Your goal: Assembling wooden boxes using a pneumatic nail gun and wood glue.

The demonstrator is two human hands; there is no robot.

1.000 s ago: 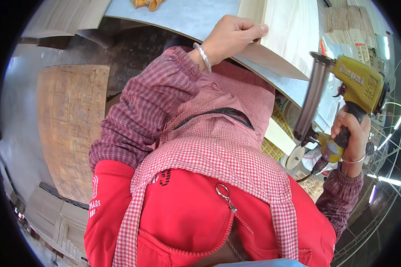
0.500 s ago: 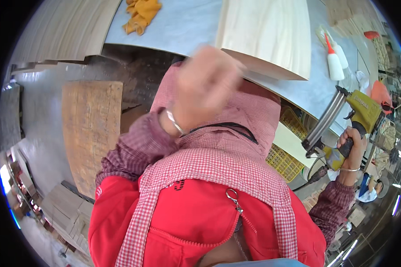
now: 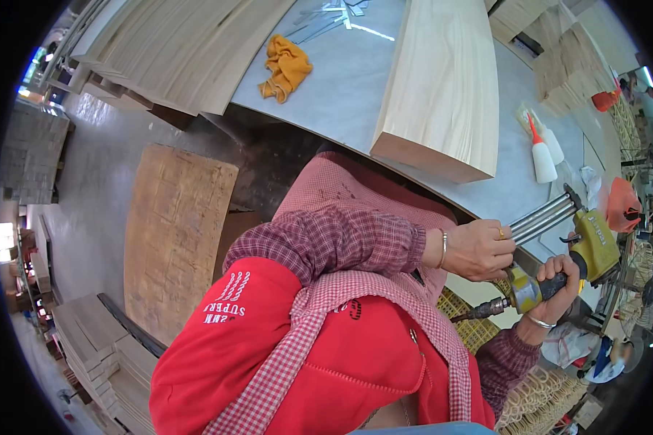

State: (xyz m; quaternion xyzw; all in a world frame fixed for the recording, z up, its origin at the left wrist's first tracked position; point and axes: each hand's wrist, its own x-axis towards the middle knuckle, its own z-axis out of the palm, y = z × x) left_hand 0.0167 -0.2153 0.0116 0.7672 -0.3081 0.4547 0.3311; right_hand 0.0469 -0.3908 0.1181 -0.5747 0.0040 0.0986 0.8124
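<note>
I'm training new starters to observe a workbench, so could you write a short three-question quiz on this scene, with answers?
1. Which hand is wrapped around the black handle of the olive-yellow metal nail gun?
2. True or false: the crumpled orange cloth lies on the pale blue-grey tabletop.
3. What colour is the pointed nozzle of the nearer white plastic bottle?
A) blue
B) orange-red
C) black

Key: 1. The right hand; 2. True; 3. B
</note>
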